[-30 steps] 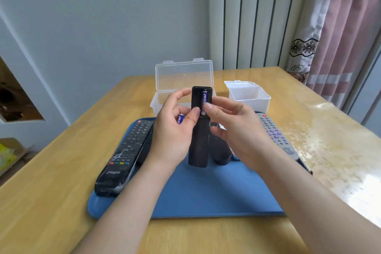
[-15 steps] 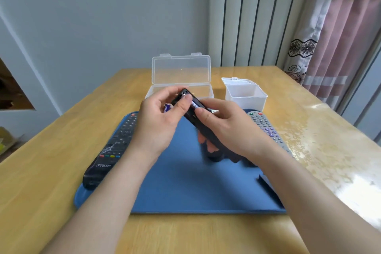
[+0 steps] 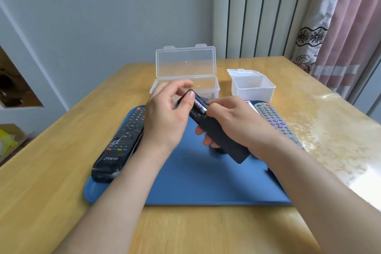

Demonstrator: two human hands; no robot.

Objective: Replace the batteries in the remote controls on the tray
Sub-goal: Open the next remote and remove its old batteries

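Right hand (image 3: 237, 121) is wrapped tight around the lower half of the slim remote (image 3: 222, 140), fingers underneath, thumb side on top. It's tilted, back facing up, top end pointing up and to the left. The battery bay is uncovered and I count 1 battery (image 3: 199, 106) sitting in it, right at the right hand's fingertips.

Left hand (image 3: 165, 119) is on the top end of the same remote. Its thumb (image 3: 190, 98) is pressed flat on the near face and the other fingers are curled over behind. I can't tell if there's anything tucked in that palm.

All of that is up in the air over the blue tray (image 3: 206, 181). Counting remotes, I get 4:
- 1 slim remote in the grip
- 1 black remote (image 3: 121, 142) flat on the tray, left of the left hand
- 1 grey remote (image 3: 276, 117) on the tray, right of the right hand
- 1 white remote (image 3: 250, 105), only a sliver of it, just beside the grey one behind the right hand

There's also 1 dark thing (image 3: 218, 150) on the tray directly below the grip, mostly hidden, so no idea what it is.

Beyond the hands are 2 clear boxes on the table (image 3: 51, 161), both with lids up: the big box (image 3: 214, 88) straight behind the grip and the small box (image 3: 253, 86) to its right. There's something blue in the big one, too small to make out.
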